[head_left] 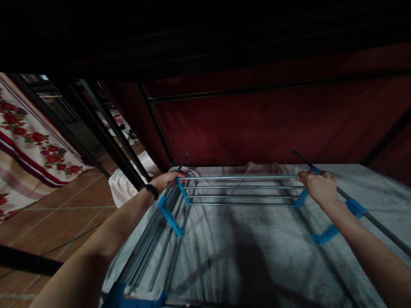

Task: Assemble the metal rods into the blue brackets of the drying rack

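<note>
- The tiled floor (64, 205) runs along the left, reddish-brown, with a flowered cloth (28, 145) hanging or lying at its far left and dark metal posts (105, 132) of a frame rising beside the bed's left edge.
- A pale, ribbed cloth (123, 188) spills over the bed's left edge near its far corner, partly behind a post.
- The left hand (168, 179), with a dark band at the wrist (151, 191), closes its grip around the left end of the rack (240, 190), where grey rods meet a blue plastic joint (183, 191); the fingers curl over the top, so it seems to steady that side.
- More grey rods with blue connectors (170, 218) lie bundled along the bed's left edge, running towards the near corner, where another blue piece (128, 297) sits; they look like folded or unassembled sections kept within reach.
- The rack's four parallel rods span the far part of the bed, level, between the two hands, lying on or just above the grey towel-like cover (244, 248); I cannot tell which.
- The right hand (317, 186) wraps its grip over the rack's right end at another blue joint (302, 199), matching the left, which suggests both ends are held to keep the section square.
- A long dark rod with blue sleeves (353, 207) runs diagonally under the right forearm towards the bed's right edge.
- A dark red curtain (272, 124) backs the bed, and a dark bunk underside (205, 34) fills the top; light is dim.
</note>
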`<control>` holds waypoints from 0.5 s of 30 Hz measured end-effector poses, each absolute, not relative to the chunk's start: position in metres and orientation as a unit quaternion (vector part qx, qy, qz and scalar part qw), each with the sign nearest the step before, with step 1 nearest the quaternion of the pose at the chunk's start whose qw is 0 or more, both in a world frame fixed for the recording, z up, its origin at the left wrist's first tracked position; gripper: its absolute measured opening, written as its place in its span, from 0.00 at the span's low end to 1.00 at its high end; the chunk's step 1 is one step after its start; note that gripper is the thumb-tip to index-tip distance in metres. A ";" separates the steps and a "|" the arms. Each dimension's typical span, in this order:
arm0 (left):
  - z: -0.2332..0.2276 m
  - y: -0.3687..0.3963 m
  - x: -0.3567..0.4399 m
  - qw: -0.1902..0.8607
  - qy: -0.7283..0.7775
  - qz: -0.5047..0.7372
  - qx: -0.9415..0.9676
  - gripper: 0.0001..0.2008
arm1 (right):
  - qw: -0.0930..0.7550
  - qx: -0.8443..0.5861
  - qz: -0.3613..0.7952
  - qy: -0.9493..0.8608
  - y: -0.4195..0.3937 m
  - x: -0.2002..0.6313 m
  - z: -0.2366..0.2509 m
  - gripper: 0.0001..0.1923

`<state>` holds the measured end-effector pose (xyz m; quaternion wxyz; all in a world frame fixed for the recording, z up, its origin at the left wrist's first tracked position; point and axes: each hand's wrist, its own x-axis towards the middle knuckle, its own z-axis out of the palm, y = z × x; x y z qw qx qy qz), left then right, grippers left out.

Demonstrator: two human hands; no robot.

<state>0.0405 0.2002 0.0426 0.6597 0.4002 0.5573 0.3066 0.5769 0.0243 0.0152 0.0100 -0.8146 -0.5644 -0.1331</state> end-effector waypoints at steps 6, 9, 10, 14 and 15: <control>0.042 0.199 0.044 0.648 0.573 0.318 0.387 0.08 | 0.011 -0.814 -0.137 -0.565 0.025 0.577 0.015 0.23; 0.041 0.199 0.048 0.639 0.576 0.330 0.388 0.09 | 0.014 -0.815 -0.138 -0.563 0.025 0.577 0.014 0.23; 0.041 0.199 0.049 0.635 0.580 0.334 0.385 0.09 | 0.015 -0.815 -0.139 -0.562 0.025 0.577 0.014 0.23; 0.041 0.197 0.051 0.626 0.592 0.346 0.372 0.08 | 0.024 -0.814 -0.146 -0.562 0.024 0.575 0.014 0.23; 0.041 0.197 0.051 0.624 0.593 0.348 0.372 0.08 | 0.026 -0.814 -0.145 -0.562 0.024 0.575 0.014 0.23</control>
